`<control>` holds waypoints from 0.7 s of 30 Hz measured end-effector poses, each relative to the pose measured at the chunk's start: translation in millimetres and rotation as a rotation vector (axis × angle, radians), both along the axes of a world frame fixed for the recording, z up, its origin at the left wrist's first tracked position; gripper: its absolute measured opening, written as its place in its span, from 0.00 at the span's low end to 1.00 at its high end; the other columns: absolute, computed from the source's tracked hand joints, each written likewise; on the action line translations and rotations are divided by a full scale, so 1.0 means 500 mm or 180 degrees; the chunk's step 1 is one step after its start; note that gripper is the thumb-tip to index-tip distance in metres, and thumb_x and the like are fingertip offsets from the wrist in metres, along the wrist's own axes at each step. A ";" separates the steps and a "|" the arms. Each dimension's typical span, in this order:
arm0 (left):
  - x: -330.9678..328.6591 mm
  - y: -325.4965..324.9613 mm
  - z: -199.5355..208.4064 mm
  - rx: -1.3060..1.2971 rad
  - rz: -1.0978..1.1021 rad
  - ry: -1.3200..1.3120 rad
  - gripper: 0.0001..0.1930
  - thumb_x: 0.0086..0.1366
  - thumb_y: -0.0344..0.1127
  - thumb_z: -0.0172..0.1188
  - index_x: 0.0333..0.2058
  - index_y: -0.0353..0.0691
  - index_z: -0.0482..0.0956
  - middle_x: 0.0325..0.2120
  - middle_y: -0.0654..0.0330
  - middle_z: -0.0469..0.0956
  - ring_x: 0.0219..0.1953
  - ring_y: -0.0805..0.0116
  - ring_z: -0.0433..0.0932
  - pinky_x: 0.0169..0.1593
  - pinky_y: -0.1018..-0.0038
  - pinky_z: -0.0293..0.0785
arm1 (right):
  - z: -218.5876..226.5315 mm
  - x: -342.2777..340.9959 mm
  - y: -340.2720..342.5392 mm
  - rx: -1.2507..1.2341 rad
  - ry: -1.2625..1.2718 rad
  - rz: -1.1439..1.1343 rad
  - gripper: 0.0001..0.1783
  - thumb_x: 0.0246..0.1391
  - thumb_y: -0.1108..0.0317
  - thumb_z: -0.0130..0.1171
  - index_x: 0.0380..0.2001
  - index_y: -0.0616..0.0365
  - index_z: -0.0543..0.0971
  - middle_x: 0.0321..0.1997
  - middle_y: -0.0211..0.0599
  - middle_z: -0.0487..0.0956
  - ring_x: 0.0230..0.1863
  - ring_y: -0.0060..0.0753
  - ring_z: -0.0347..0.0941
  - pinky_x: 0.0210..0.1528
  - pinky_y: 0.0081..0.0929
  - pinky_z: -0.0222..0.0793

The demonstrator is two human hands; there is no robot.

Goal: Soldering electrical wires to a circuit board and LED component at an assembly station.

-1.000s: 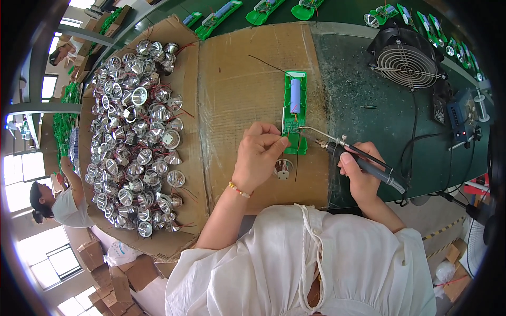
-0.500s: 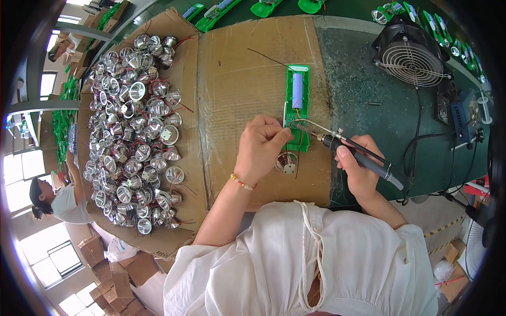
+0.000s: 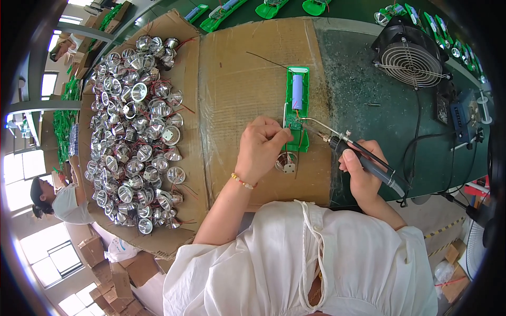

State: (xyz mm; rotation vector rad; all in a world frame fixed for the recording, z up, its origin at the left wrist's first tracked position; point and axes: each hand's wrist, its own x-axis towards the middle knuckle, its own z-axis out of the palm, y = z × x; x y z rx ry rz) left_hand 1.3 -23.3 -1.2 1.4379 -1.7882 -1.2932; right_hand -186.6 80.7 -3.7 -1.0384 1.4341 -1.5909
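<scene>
My left hand (image 3: pixel 262 149) pinches a wire against the green circuit board (image 3: pixel 297 113) on the cardboard sheet (image 3: pixel 247 79), while my right hand (image 3: pixel 363 174) grips a soldering iron (image 3: pixel 358 155), tip at the board's lower end, mid-solder; next, I judge, a steady touch.

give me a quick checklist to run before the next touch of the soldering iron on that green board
1. Board steadied: left hand rests on the lower end of the green board on the cardboard sheet. ok
2. Iron grip: right hand holds the soldering iron by its dark handle, fingers clear of the metal tip. ok
3. Tip on the right joint: tip ends at the board beside the left fingers; exact contact too small to see. cannot tell
4. Left fingertips clear of the hot tip: they sit very close. cannot tell
5. Iron's cable free: runs off right over the green mat, unsnagged. ok
6. Reflector beside the board, partly under the left hand. ok
</scene>
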 end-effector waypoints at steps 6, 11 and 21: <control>0.001 -0.001 0.005 0.0233 -0.0041 -0.0038 0.06 0.51 0.35 0.61 0.22 0.38 0.81 0.25 0.59 0.73 0.33 0.64 0.70 0.37 0.72 0.66 | 0.004 -0.002 0.002 0.0039 -0.0120 0.0005 0.10 0.49 0.70 0.60 0.29 0.65 0.71 0.21 0.37 0.75 0.20 0.19 0.70 0.22 0.16 0.67; 0.008 -0.013 0.007 -0.0166 -0.0533 -0.0324 0.08 0.52 0.37 0.62 0.24 0.39 0.81 0.26 0.58 0.73 0.33 0.61 0.69 0.38 0.70 0.66 | 0.002 -0.004 0.006 0.0137 -0.0032 -0.0049 0.10 0.48 0.71 0.60 0.29 0.65 0.71 0.21 0.36 0.75 0.20 0.18 0.70 0.22 0.15 0.66; 0.004 -0.009 0.006 -0.0172 -0.0574 -0.0504 0.09 0.51 0.38 0.62 0.22 0.38 0.80 0.26 0.58 0.73 0.33 0.60 0.69 0.39 0.68 0.66 | -0.003 -0.004 0.013 0.0154 0.0306 -0.0031 0.08 0.46 0.73 0.61 0.27 0.64 0.72 0.18 0.29 0.73 0.19 0.14 0.66 0.21 0.14 0.62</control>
